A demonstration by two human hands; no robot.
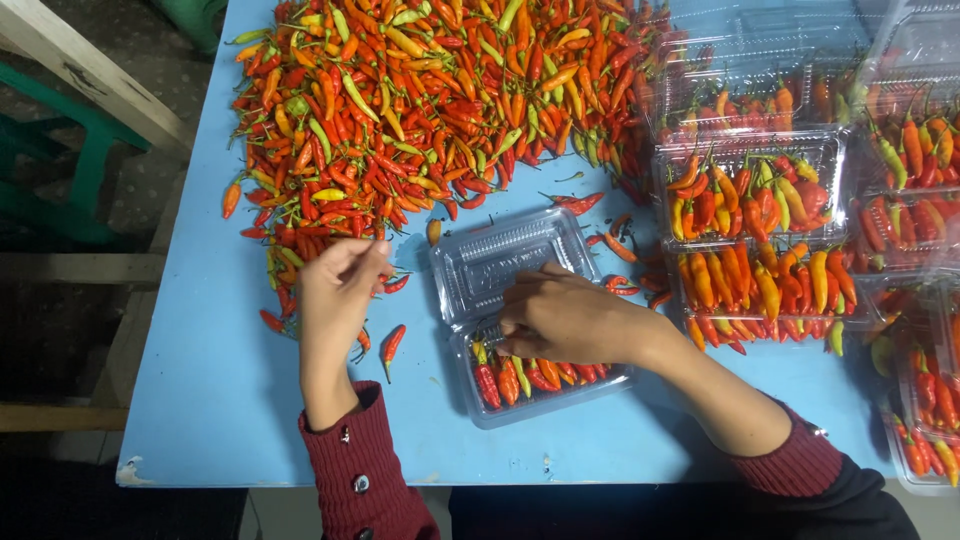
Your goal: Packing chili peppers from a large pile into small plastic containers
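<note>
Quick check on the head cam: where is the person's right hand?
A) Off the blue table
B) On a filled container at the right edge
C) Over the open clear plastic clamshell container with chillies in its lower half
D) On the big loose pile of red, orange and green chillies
C: the right hand rests over the open clear plastic clamshell container, above the red and orange chillies lined up in its lower half.

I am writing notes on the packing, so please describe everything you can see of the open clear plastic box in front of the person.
The open clear plastic box is a thin, transparent hinged clamshell lying flat on the blue table. Its ribbed lid half lies open toward the chilli pile and is empty. The tray half, nearer the person, holds a row of red and orange chillies with green stems. The right hand rests over the tray. The left hand is apart from it.
</note>
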